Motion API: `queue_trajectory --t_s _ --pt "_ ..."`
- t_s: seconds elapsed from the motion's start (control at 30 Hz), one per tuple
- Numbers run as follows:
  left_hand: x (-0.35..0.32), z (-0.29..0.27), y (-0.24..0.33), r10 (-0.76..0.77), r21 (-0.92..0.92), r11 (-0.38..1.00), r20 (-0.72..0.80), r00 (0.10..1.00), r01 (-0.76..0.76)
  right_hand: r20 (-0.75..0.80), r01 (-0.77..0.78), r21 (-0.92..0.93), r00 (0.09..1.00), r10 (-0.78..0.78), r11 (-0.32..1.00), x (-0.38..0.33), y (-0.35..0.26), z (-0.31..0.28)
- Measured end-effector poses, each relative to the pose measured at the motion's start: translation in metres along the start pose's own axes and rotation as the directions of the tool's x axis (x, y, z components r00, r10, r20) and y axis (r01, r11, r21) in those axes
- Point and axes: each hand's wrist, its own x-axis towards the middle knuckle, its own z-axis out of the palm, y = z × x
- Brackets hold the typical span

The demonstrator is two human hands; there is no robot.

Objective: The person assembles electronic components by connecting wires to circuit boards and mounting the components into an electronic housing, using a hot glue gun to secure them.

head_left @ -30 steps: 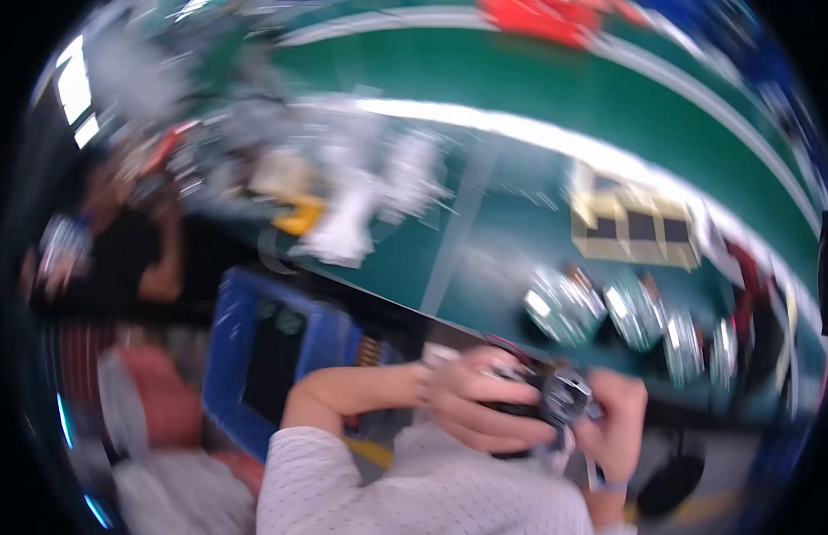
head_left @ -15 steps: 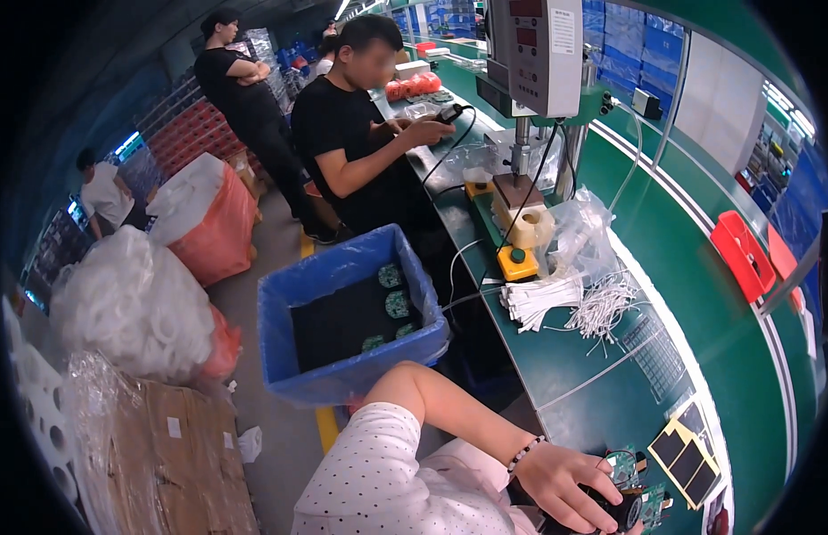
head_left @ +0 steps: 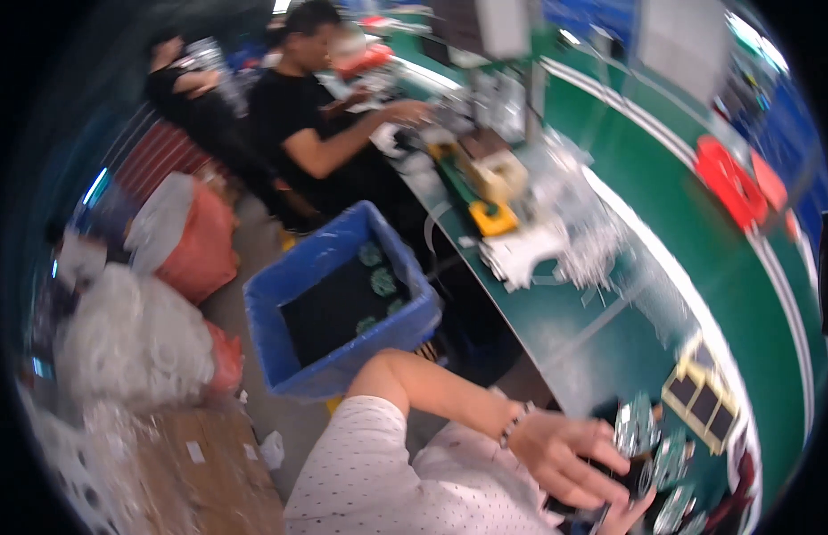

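Observation:
My left hand (head_left: 565,453), with a beaded bracelet at the wrist, curls its fingers over a black part with a round end (head_left: 643,480) at the bench's near edge. The part's exact kind is blurred. Just below, some fingers of my right hand (head_left: 630,514) show at the lower edge, close to the same part; the rest of that hand is hidden and its grip unclear. Beside the hands lie green circuit boards (head_left: 637,426), with another board (head_left: 672,459) to the right. A pale yellow frame with dark rectangular panels (head_left: 699,401) rests farther right.
A blue lined bin (head_left: 293,379) with several green boards inside stands left of the bench. White cable bundles (head_left: 525,254) and a press fixture (head_left: 494,174) are farther up the bench. A co-worker (head_left: 289,125) works beyond the bin. A red tray (head_left: 730,187) lies at right.
The view has shifted and blurred. A circuit board now shows upright beside my left hand, and fingers of my right hand have come into view. The co-worker's hands have lowered toward the bench.

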Motion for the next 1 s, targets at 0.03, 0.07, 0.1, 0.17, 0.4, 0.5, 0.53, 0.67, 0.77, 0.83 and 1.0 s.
queue_trajectory --t_s 0.03,0.07,0.1,0.17,0.4,0.5,0.53,0.67,0.77,0.83,1.0 --pt "-0.004 -0.004 -0.005 -0.015 0.0 1.0 -0.005 1.0 0.015 -0.448 -0.204 0.133 0.861 0.243 0.97 -0.005 0.005 0.027" --pt "-0.005 -0.015 -0.004 -0.053 0.01 0.999 0.02 0.998 0.053 -0.202 -0.204 -0.069 0.961 0.186 0.977 0.011 -0.011 0.019" --pt "-0.008 -0.02 -0.004 -0.069 0.061 0.996 0.056 0.996 0.066 -0.124 -0.145 -0.192 0.985 0.123 0.971 0.032 -0.026 0.023" --pt "-0.016 -0.013 -0.007 -0.071 0.156 0.985 -0.025 0.997 0.074 0.071 -0.107 -0.205 0.99 0.124 0.973 0.05 -0.026 0.014" --pt "-0.018 0.005 0.017 -0.465 -0.136 0.884 -0.176 0.868 0.447 0.205 -0.141 0.015 0.969 0.135 0.99 0.041 -0.029 0.005" --pt "-0.023 0.003 0.008 -0.445 -0.115 0.892 -0.043 0.894 0.438 0.114 -0.106 0.004 0.988 0.105 0.994 0.037 -0.023 0.005" --pt "-0.025 0.0 0.004 -0.425 -0.089 0.901 0.018 0.905 0.425 0.068 -0.078 -0.016 0.995 0.079 0.997 0.036 -0.02 0.005" --pt "-0.035 -0.01 -0.004 -0.323 0.027 0.944 0.261 0.91 0.327 0.001 -0.174 -0.089 0.985 0.175 0.981 0.034 -0.011 0.001" --pt "-0.042 -0.005 0.007 -0.436 0.169 0.893 0.102 0.894 0.416 -0.037 -0.319 -0.002 0.947 0.318 0.948 0.034 -0.021 -0.016" --pt "-0.041 -0.004 0.005 -0.426 0.225 0.89 0.104 0.899 0.396 -0.091 -0.271 0.091 0.956 0.279 0.958 0.029 -0.017 -0.016" --pt "-0.041 0.0 0.011 -0.434 0.204 0.893 0.159 0.887 0.4 -0.08 -0.308 0.055 0.947 0.312 0.95 0.02 -0.014 -0.012"
